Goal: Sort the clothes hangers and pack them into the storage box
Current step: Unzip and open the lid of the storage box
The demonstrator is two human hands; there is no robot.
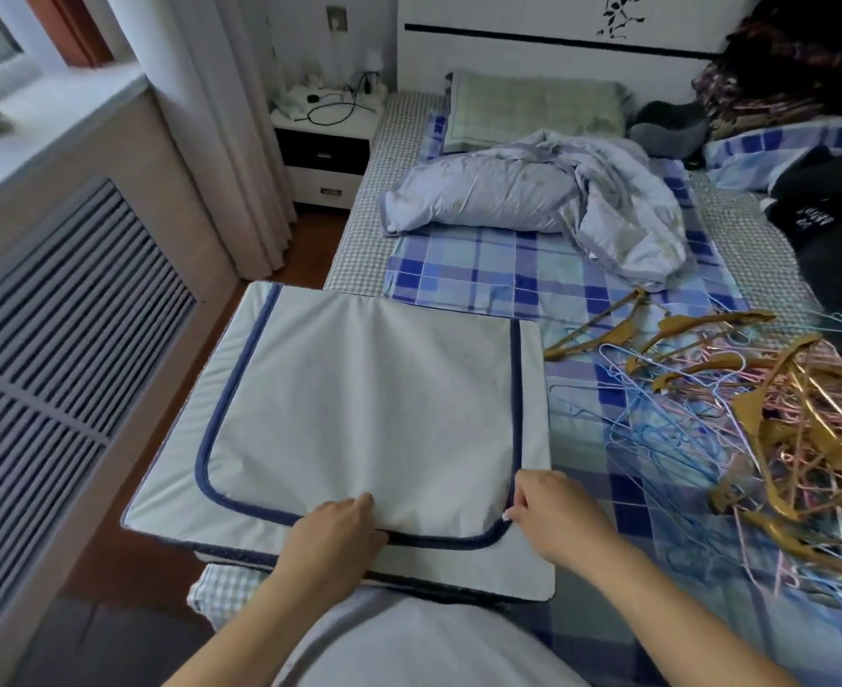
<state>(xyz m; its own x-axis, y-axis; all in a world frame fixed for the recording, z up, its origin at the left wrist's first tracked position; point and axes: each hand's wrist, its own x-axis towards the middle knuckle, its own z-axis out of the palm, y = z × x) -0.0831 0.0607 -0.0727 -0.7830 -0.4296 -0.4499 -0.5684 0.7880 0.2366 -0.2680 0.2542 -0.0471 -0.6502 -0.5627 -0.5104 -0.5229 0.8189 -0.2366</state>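
A white fabric storage box point(359, 399) with a dark blue zipper trim lies flat-topped on the bed's near left corner, its lid down. My left hand point(339, 530) presses on the lid's front edge by the zipper line. My right hand point(552, 513) pinches the zipper pull at the lid's front right corner. A tangled heap of clothes hangers point(736, 414) lies on the bed to the right: brown plastic ones, thin blue wire ones and pink ones, all mixed.
A crumpled pale blue quilt point(547, 200) and a green pillow point(533, 111) lie further up the blue checked bed point(483, 275). Dark clothes point(830, 200) sit at the far right. A nightstand point(327, 146) and a radiator cover point(62, 314) stand to the left.
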